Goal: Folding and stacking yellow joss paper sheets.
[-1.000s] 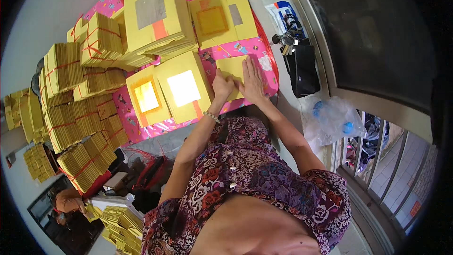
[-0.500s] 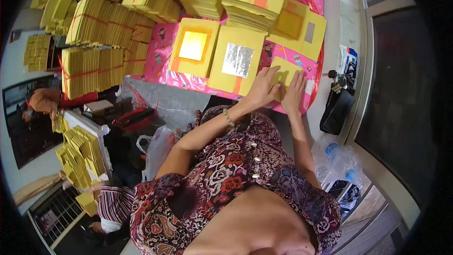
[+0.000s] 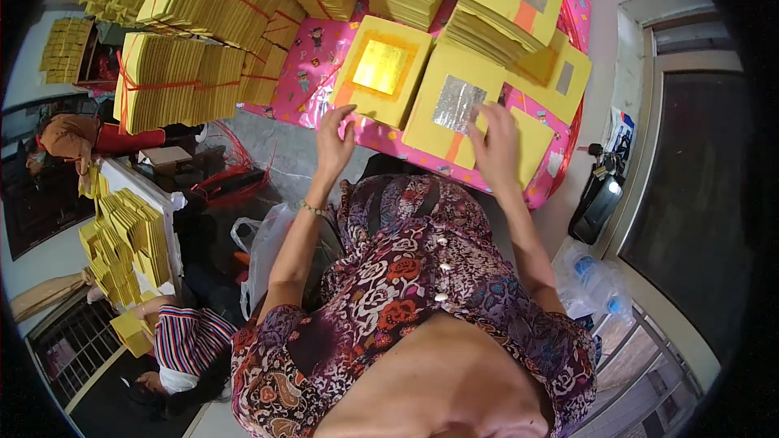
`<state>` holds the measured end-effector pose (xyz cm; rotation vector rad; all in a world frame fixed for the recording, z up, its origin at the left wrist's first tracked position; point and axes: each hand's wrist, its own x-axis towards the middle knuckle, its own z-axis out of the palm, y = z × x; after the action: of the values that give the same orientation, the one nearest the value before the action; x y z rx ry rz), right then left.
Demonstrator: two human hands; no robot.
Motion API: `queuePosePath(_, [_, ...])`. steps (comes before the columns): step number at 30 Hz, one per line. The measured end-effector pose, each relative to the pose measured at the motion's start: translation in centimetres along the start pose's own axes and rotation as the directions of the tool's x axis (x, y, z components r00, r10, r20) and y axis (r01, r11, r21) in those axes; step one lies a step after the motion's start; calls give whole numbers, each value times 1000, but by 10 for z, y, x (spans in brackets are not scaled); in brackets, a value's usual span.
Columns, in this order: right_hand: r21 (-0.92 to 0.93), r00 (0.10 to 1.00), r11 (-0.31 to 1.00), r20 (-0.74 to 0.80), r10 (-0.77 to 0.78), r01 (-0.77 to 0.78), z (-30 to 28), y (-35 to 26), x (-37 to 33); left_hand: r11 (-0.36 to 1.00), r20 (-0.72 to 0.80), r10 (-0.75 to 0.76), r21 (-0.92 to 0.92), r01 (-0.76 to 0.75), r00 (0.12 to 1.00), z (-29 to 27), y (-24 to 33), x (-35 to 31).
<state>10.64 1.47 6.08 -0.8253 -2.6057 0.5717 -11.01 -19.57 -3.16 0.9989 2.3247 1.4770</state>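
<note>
Left hand (image 3: 334,143) is open, fingertips at the near edge of the yellow paper stack with the gold foil square (image 3: 380,70). Right hand (image 3: 495,146) lies flat on the silver-foil yellow stack (image 3: 454,109) – one careless nudge probably fans those loose sheets across the pink patterned cloth (image 3: 302,73).

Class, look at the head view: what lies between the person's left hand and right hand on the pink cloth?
Between the left hand and right hand lies a yellow paper stack with a silver foil square, seen in the head view.
</note>
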Motion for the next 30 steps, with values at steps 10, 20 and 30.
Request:
queuePosePath(10, [-74, 921, 946, 263, -288, 317, 105, -41, 33, 939, 198, 218, 226, -261, 956, 0, -9, 33])
queuePosePath(20, [1, 934, 959, 223, -278, 285, 103, -3, 33, 937, 432, 255, 111, -331, 865, 11, -8, 55])
queuePosePath(30, [114, 930, 993, 362, -65, 25, 93, -7, 52, 993, 410, 92, -101, -55, 907, 5, -17, 62])
